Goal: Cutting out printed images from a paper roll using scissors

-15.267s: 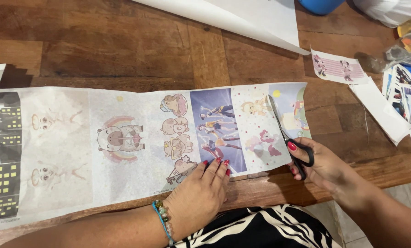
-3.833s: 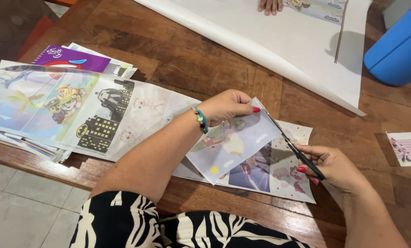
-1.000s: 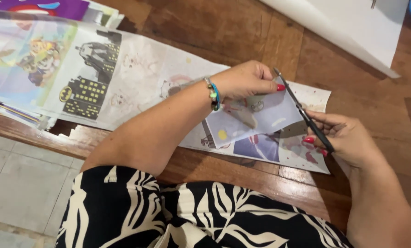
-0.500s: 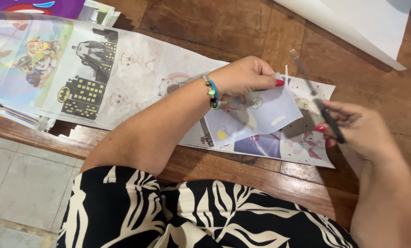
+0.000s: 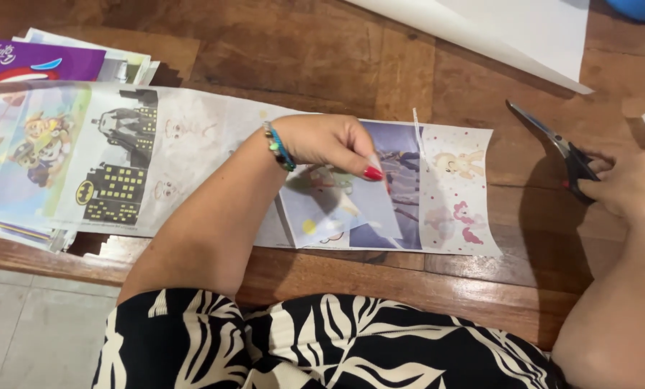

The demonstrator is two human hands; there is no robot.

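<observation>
A long strip of printed paper (image 5: 157, 158) with cartoon pictures lies across the wooden table (image 5: 322, 65). My left hand (image 5: 330, 144) pinches a cut rectangular picture piece (image 5: 337, 205) and holds it tilted over the strip's right part. A thin cut runs down the strip beside that hand. A separate end panel (image 5: 456, 191) with pink figures lies flat to the right. My right hand (image 5: 629, 184) holds black-handled scissors (image 5: 553, 140) out to the right, blades pointing up-left, off the paper.
A stack of colourful papers and a purple booklet (image 5: 41, 61) sits at the far left under the strip. A large white sheet (image 5: 524, 29) lies at the top right. A blue object (image 5: 643, 7) shows at the top right corner. The table's front edge runs near my body.
My right hand has drawn the scissors away from the paper to the right. My left hand has lowered the cut piece toward the strip.
</observation>
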